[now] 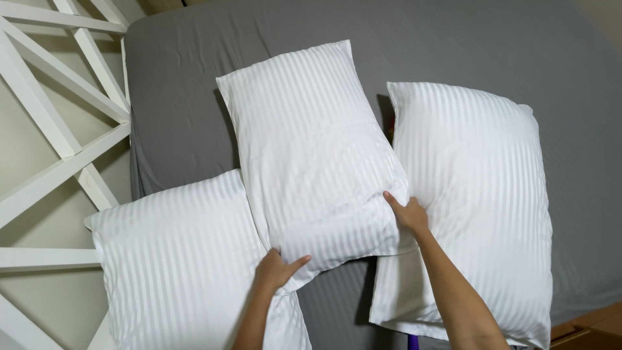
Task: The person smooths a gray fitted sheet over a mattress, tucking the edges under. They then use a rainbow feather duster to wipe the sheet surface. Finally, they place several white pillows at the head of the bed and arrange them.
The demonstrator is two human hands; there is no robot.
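Observation:
Three white striped pillows lie on a grey bed sheet (188, 97). My left hand (277, 269) grips the near left corner of the middle pillow (311, 142). My right hand (408, 214) holds that same pillow's near right edge. The middle pillow overlaps the left pillow (175, 259) and touches the right pillow (473, 194). Its near end is folded or bunched between my hands.
A white wooden lattice frame (58, 129) stands along the bed's left side. A brown wooden edge (589, 327) shows at the bottom right. A small purple object (413, 340) peeks out under the right pillow's near edge.

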